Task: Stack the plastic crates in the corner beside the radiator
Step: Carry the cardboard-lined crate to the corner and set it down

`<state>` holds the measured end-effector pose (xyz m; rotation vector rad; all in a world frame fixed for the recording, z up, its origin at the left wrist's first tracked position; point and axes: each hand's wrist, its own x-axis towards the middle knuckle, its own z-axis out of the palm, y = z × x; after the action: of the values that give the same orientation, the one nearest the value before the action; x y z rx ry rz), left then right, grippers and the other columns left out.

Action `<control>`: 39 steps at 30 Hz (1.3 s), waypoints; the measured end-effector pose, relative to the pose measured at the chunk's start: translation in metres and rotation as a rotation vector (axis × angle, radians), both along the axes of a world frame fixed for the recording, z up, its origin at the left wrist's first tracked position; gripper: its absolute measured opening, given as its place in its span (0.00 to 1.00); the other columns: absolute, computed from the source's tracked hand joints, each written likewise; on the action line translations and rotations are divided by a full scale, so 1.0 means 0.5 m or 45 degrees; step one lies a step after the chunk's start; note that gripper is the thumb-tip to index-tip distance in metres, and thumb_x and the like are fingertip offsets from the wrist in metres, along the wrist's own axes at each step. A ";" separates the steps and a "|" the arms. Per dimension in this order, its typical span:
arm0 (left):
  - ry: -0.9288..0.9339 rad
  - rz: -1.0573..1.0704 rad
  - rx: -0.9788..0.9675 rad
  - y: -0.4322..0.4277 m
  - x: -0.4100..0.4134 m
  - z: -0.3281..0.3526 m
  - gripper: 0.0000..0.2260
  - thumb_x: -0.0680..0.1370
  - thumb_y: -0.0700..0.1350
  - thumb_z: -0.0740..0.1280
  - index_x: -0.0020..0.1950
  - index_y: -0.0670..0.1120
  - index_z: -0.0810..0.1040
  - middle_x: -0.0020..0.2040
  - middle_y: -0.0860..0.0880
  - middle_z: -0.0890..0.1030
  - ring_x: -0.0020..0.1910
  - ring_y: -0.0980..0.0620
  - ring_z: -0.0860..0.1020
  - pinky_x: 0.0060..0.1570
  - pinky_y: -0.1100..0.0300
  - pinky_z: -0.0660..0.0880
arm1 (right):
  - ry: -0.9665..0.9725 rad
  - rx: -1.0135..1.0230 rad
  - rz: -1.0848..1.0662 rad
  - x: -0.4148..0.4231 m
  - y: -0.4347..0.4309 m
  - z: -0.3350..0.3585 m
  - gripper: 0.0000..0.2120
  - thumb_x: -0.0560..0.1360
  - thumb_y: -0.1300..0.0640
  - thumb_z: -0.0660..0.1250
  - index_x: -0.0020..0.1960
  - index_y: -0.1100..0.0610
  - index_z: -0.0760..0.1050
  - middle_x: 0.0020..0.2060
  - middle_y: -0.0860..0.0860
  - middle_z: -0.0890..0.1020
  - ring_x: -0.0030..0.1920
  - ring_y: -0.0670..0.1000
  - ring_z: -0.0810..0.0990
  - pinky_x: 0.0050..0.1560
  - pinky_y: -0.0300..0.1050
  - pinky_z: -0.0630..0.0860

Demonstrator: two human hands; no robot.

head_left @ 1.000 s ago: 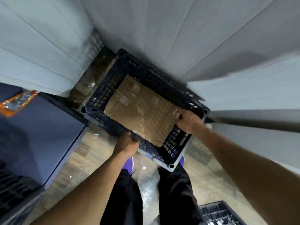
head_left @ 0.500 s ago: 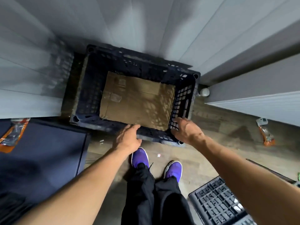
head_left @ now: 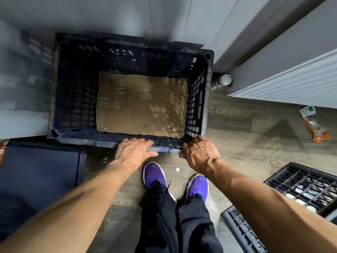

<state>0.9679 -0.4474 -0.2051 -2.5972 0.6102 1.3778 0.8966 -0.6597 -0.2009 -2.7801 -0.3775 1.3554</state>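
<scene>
A dark blue plastic crate [head_left: 76, 99] stands on the floor in the corner, against the grey walls, left of the white radiator [head_left: 291, 84]. A sheet of cardboard [head_left: 142, 105] lies flat in its bottom. My left hand [head_left: 135, 152] lies flat with fingers spread on the crate's near rim. My right hand [head_left: 198, 152] is spread at the rim's near right corner, fingertips touching it. Neither hand grips anything. A second dark crate [head_left: 306, 187] sits on the floor at lower right, partly behind my right forearm.
A dark blue cabinet top [head_left: 36, 179] fills the lower left, close to the crate. An orange wrapper [head_left: 317, 128] and a small grey object [head_left: 308, 111] lie on the wood floor below the radiator. My purple shoes [head_left: 155, 176] stand just before the crate.
The crate went from tilted in my grip down to square on the floor in the corner. Both hands let go of its sides and now rest spread on the near rim.
</scene>
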 end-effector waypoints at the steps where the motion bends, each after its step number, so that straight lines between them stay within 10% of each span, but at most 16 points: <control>1: -0.002 -0.027 0.004 -0.006 0.003 0.004 0.29 0.76 0.69 0.54 0.74 0.61 0.63 0.74 0.55 0.68 0.71 0.51 0.68 0.70 0.54 0.60 | 0.005 -0.002 -0.025 0.000 0.000 0.002 0.25 0.84 0.46 0.46 0.73 0.59 0.65 0.72 0.57 0.70 0.72 0.56 0.66 0.75 0.51 0.49; 23: 0.006 0.100 -0.013 -0.111 -0.033 0.045 0.24 0.80 0.60 0.58 0.74 0.53 0.66 0.72 0.50 0.71 0.70 0.46 0.68 0.70 0.50 0.60 | 0.091 0.068 -0.253 0.000 -0.078 0.064 0.23 0.82 0.46 0.51 0.71 0.58 0.66 0.68 0.56 0.75 0.69 0.55 0.70 0.73 0.48 0.56; 39: -0.048 0.316 -0.215 -0.177 -0.102 0.349 0.20 0.81 0.56 0.57 0.72 0.53 0.69 0.67 0.47 0.74 0.67 0.44 0.71 0.64 0.51 0.69 | 0.017 0.246 -0.925 -0.086 -0.158 0.295 0.21 0.81 0.43 0.54 0.66 0.54 0.72 0.61 0.59 0.79 0.62 0.59 0.76 0.60 0.49 0.72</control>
<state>0.9171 -0.5358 -0.0304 -2.9102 0.4266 1.3951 0.8534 -0.7384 -0.0535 -2.3641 0.4431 1.0738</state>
